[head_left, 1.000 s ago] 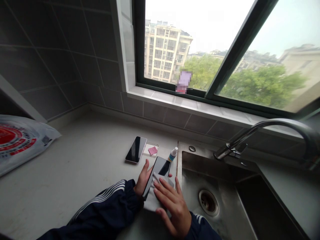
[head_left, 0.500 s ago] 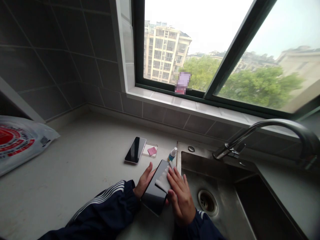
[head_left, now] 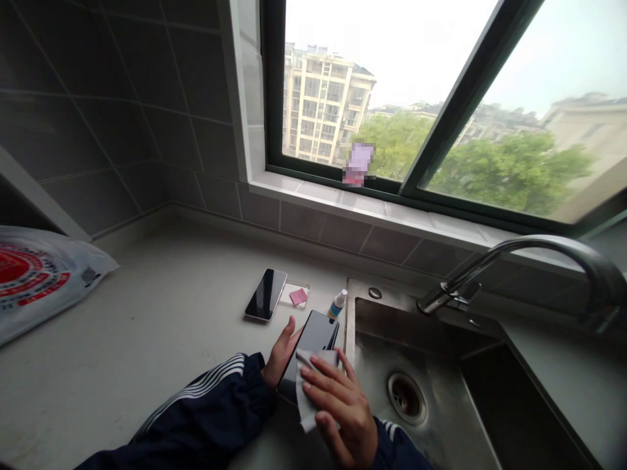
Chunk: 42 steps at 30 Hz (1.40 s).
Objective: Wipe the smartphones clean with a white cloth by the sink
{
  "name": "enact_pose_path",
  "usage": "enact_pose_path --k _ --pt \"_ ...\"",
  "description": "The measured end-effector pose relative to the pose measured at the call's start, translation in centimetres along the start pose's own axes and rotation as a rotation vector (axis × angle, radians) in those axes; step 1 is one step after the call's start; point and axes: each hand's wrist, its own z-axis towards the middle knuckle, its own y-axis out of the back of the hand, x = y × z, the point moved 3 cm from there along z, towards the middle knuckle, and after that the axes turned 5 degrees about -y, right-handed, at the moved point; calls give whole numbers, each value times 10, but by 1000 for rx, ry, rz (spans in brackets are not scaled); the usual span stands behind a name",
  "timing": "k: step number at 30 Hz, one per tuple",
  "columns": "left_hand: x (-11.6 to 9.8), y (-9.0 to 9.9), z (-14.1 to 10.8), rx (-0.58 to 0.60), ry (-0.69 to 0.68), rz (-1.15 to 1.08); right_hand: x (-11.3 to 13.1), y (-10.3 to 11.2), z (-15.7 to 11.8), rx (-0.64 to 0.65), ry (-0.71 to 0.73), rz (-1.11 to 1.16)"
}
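My left hand grips a dark-screened smartphone by its left edge, the thumb along the side and the other fingers hidden beneath. The phone is tilted, screen up, above the counter's front. With my right hand I press a light grey cleaning cloth flat onto the lower part of the screen; one corner of the cloth hangs past the phone's lower edge. Just beyond the phone's top stands a small spray bottle with a white cap.
A second phone lies on the counter, beside a clear case with a pink piece on it. To the right are a steel sink and a curved faucet. A plastic bag sits at far left.
My right hand and the cloth have slid down the screen, from its upper right to its lower part, uncovering the top. The phone in my left hand has barely shifted.
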Motion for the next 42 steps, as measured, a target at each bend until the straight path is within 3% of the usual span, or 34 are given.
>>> enact_pose_path --k 3,6,11,17,21,25,31,37,42 --pt "-1 3 -2 -100 -24 29 8 -4 2 -70 43 38" --pt "-1 9 -4 -182 -41 73 11 -12 4 -4 57 -15" --pt "-1 16 -5 -199 -23 100 14 -12 7 117 46 -106" --pt "1 9 -2 -140 -20 67 14 -13 7 161 -8 -185" --pt "6 16 0 -77 -33 90 6 -18 4 118 -85 -249" --pt "12 16 -3 66 6 77 -4 -22 2 53 -199 -283" --pt "12 0 -7 249 -18 94 -15 -19 1 -70 -361 -310" --pt "12 -1 -6 230 0 103 -20 -17 0 -82 -393 -301" --pt "7 6 -4 98 0 57 -7 -20 1 55 -227 -299"
